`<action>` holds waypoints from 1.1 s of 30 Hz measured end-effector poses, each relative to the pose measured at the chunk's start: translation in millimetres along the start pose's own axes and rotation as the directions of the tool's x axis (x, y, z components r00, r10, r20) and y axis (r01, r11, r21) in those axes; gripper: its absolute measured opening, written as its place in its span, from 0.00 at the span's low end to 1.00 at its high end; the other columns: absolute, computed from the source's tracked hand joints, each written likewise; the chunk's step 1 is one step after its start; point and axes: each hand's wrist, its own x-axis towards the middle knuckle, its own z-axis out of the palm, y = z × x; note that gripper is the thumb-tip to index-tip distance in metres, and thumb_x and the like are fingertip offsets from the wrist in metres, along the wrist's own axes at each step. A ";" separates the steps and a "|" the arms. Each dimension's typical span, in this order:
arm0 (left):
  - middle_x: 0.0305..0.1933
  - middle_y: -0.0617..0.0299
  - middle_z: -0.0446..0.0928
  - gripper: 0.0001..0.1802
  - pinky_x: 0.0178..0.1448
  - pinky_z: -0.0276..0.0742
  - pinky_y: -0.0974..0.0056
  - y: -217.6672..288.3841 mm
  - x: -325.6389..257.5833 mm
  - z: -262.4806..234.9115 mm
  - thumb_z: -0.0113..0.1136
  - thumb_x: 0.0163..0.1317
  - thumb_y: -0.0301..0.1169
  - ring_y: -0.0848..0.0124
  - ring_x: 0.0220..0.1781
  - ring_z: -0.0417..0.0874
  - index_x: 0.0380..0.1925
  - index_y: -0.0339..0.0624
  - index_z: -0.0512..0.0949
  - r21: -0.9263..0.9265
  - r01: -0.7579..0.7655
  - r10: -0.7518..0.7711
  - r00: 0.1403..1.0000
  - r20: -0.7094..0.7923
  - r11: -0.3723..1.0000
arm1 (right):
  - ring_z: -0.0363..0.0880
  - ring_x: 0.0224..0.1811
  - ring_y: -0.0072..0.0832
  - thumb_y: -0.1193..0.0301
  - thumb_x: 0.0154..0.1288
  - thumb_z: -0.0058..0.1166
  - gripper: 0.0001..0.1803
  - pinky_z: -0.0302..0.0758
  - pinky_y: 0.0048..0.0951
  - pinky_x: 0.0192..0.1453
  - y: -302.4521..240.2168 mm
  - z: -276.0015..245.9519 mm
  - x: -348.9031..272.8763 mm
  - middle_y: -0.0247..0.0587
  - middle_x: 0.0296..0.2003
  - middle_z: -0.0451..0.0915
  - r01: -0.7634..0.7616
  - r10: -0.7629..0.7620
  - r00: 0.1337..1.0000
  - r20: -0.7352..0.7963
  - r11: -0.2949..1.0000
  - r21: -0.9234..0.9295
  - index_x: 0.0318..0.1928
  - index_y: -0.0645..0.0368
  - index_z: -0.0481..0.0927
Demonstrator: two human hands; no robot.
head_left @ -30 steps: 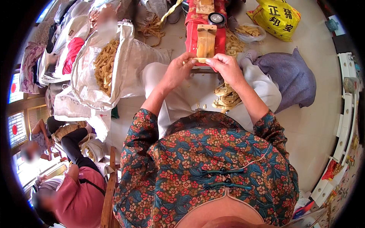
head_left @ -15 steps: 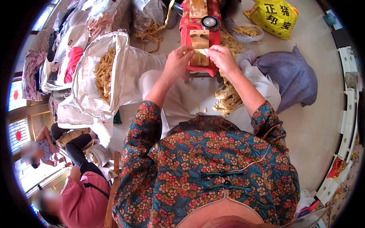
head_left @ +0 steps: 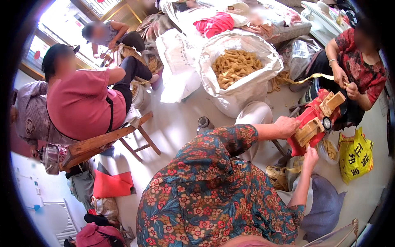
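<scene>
A wooden block tool [head_left: 308, 132] lies on red cloth [head_left: 297, 146] over a narrow bench. At the block's left end is my left hand [head_left: 286, 126], fingers curled; whatever they hold is hidden. My right hand [head_left: 311, 157] is closed in a pinch just in front of the block, with a small pale yellow strip [head_left: 307, 145] showing at the fingertips. Beside the block sits a round black-rimmed object [head_left: 326, 123]. Folded tan strips [head_left: 277, 177] hang below the bench near my right forearm.
A large white sack [head_left: 230, 96] holds many tan knotted pieces [head_left: 236, 68]. Across the bench, a co-worker [head_left: 358, 70] handles a long yellow strip [head_left: 312, 77] near a second wooden block [head_left: 332, 103]. A yellow bag [head_left: 356, 156] and a thermos [head_left: 203, 124] stand on the floor. Others sit leftward.
My view has swung left, bringing the sack and seated people toward the middle. My hands, which were together over the block at a pale strip, are now farther apart.
</scene>
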 end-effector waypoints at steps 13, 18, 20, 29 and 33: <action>0.22 0.64 0.74 0.24 0.20 0.65 0.67 11.1 -97.5 33.3 0.46 0.66 0.52 0.73 0.18 0.71 0.25 0.44 0.76 -0.769 0.639 -0.034 0.769 0.638 0.031 | 0.78 0.45 0.36 0.79 0.64 0.49 0.08 0.74 0.34 0.52 -117.3 48.2 -138.8 0.47 0.41 0.79 0.613 -0.615 0.789 -0.006 0.787 -0.064 0.43 0.66 0.78; 0.28 0.68 0.75 0.14 0.28 0.69 0.73 16.1 -102.6 -6.4 0.50 0.67 0.42 0.78 0.28 0.75 0.32 0.45 0.76 -0.723 0.653 0.131 0.756 0.641 -0.226 | 0.77 0.38 0.40 0.76 0.63 0.51 0.06 0.73 0.35 0.42 -102.2 57.3 -149.2 0.47 0.35 0.78 0.658 -0.642 0.747 0.173 0.752 -0.051 0.39 0.63 0.78; 0.25 0.71 0.73 0.10 0.24 0.64 0.75 22.6 -102.3 -5.8 0.52 0.66 0.38 0.79 0.23 0.72 0.31 0.45 0.75 -0.688 0.700 -0.027 0.697 0.717 -0.193 | 0.76 0.33 0.44 0.72 0.62 0.53 0.06 0.72 0.37 0.37 -108.9 62.6 -142.0 0.48 0.28 0.76 0.671 -0.672 0.740 -0.032 0.736 0.091 0.35 0.62 0.76; 0.27 0.68 0.75 0.03 0.23 0.64 0.69 10.7 -105.6 -0.8 0.53 0.62 0.30 0.75 0.21 0.72 0.32 0.47 0.76 -0.801 0.378 0.107 0.874 0.474 0.465 | 0.76 0.30 0.44 0.71 0.68 0.44 0.09 0.72 0.34 0.36 -105.6 59.1 -120.9 0.47 0.27 0.76 0.458 -0.439 0.888 -0.137 0.874 0.163 0.38 0.64 0.75; 0.33 0.61 0.78 0.12 0.35 0.75 0.65 30.3 -106.6 -45.6 0.62 0.51 0.30 0.66 0.33 0.80 0.36 0.39 0.77 -0.251 -0.394 0.304 0.893 -0.333 0.884 | 0.78 0.34 0.22 0.70 0.70 0.42 0.10 0.75 0.26 0.35 -104.9 51.9 -114.7 0.40 0.29 0.78 0.170 -0.181 0.983 -0.013 0.897 0.408 0.39 0.63 0.75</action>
